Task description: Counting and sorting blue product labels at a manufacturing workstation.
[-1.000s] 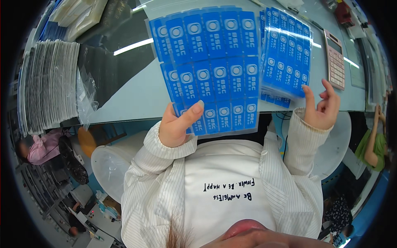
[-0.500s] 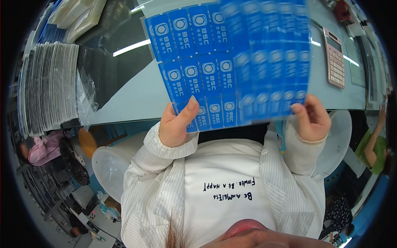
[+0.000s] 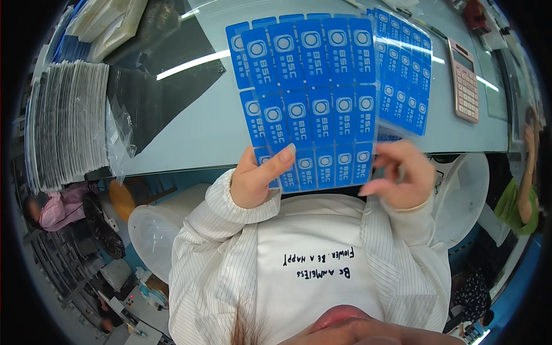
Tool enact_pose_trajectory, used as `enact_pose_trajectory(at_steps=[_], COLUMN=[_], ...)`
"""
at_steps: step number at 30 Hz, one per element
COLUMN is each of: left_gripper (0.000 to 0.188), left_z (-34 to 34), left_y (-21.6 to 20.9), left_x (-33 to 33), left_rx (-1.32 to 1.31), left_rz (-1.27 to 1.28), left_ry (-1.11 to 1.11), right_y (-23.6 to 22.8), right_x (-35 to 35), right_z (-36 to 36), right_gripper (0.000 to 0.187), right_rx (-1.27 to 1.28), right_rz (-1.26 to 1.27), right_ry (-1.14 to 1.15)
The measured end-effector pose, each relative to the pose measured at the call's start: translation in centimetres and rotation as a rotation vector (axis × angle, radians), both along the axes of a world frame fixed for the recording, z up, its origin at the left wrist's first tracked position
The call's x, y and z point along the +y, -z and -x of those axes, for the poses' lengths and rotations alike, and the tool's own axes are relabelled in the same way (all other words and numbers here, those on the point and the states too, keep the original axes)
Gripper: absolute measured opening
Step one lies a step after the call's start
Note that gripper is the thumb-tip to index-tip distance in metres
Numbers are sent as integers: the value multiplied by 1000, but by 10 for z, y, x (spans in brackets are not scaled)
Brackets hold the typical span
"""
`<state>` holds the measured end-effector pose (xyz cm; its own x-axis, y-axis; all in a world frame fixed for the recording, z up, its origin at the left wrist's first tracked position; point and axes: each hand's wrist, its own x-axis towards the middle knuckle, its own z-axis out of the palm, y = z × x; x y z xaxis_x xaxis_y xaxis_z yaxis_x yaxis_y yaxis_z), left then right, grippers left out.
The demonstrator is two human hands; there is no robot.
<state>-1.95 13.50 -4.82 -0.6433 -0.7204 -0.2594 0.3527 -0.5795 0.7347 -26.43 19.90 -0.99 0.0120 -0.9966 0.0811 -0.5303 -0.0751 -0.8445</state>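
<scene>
My left hand grips the lower left of several blue label sheets, its thumb on top and its fingers hidden beneath. The sheets overlap unevenly, with the edge of one showing at the left behind the front one. Rows of white ring emblems cover them. Close to the lower right corner, my right hand is slightly blurred, its thumb apart from its curled fingers and nothing seen between them. Beyond it, more blue label sheets lie on the glass-topped table.
A tall stack of thin grey-white sheets stands at the left beside crumpled clear plastic. A pink calculator lies at the right. White bins flank me below the table edge. Other people sit at both sides.
The front sheet has swung left onto the sheets in my left hand, uncovering the sheets at the right. My right hand has moved left and let go of the sheet's corner.
</scene>
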Motion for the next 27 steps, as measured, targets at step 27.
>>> enact_pose_trajectory(at_steps=[27], left_gripper=[50], left_z=[90], left_y=[-32], left_x=[-36], left_rx=[-272], left_rz=[527], left_ry=[-138], right_y=[21], right_x=[-4], right_z=[91], right_gripper=[16], right_rx=[257], right_rz=[345], right_ry=[837])
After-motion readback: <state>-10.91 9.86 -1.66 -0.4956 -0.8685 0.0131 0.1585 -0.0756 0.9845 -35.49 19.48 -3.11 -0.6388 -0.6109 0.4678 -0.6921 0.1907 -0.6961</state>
